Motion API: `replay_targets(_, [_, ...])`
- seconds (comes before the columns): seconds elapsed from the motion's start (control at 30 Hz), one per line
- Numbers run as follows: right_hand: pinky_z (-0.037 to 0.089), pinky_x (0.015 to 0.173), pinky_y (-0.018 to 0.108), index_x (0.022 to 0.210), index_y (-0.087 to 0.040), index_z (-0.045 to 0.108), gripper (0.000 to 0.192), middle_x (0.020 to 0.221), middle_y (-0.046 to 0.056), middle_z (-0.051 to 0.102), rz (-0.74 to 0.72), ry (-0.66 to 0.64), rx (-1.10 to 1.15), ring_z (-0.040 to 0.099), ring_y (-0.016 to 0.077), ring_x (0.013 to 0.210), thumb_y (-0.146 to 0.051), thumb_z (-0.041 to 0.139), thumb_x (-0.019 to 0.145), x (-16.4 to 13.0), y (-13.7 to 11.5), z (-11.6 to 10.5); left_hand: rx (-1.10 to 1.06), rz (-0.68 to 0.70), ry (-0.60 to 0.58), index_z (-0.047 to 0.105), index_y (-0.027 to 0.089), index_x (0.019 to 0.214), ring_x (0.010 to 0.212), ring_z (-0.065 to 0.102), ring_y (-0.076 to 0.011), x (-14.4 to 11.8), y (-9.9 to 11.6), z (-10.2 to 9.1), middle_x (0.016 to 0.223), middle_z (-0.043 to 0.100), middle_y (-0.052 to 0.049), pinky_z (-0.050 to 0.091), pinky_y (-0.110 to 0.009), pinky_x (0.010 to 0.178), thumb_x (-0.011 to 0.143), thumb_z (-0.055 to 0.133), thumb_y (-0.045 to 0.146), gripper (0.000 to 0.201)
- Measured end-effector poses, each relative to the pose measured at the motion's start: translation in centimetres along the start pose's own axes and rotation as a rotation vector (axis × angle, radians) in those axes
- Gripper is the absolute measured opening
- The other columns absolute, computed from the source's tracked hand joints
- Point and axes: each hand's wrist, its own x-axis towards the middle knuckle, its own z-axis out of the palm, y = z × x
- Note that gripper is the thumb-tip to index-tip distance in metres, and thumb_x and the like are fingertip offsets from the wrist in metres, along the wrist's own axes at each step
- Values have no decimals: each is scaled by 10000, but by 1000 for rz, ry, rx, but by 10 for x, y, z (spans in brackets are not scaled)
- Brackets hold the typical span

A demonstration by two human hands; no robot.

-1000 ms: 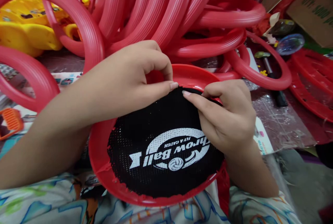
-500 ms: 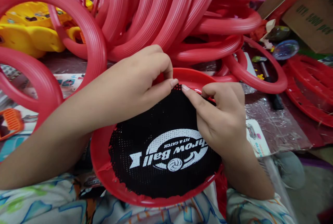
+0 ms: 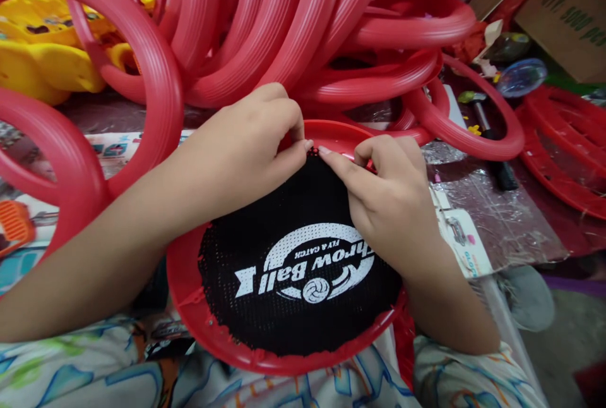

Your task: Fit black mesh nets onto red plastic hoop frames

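Observation:
A round black mesh (image 3: pixel 274 206) printed in white with "Throw Ball" lies across a red plastic ring frame (image 3: pixel 184 288) resting at my lap. The print faces away from me, upside down. At the far edge, my left hand (image 3: pixel 250 149) pinches the mesh rim between thumb and curled fingers. Close beside it, my right hand (image 3: pixel 388 187) grips the same edge, its thumb tip nearly meeting the left one. Small holes in the mesh show between the fingertips. The part of the rim under both hands is hidden.
Many red ribbed rings (image 3: pixel 265 35) are heaped behind the frame, with one large ring (image 3: pixel 161 73) at left. Yellow plastic parts (image 3: pixel 47 67) lie far left. A black-handled tool (image 3: pixel 504 175), red frames (image 3: pixel 568 149) and a cardboard box (image 3: pixel 568 16) are at right.
Both hands have shifted slightly left along with the mesh's far edge, still pinching it. The background has moved a little left and up in the view.

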Motion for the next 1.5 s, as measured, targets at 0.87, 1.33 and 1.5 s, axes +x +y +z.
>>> replay_targets(0.87, [584,742,347,1063,-239,704,156,904,4,728,359,287,406,657,156,749,-234,679,909,0,0,1,-48,7,100,579,186,805,773,488,-151,-19,25,-13,836,503,-13,381,-295,712,925,524,297,173])
replay_targets(1.33, [572,714,324,1115,-239,685,250,819,-25,688,388,283,455,632,131,697,-175,691,874,-2,0,0,27,77,44,629,216,1141,809,551,-171,-21,26,-10,966,489,-33,459,-318,787,970,462,352,275])
replay_targets(1.5, [580,779,330,1027,-227,695,184,914,2,739,294,318,329,681,153,795,-130,677,872,-5,1,-9,131,143,-56,494,376,1439,901,600,-208,-24,20,-9,1146,490,-56,502,-370,852,1013,379,415,443])
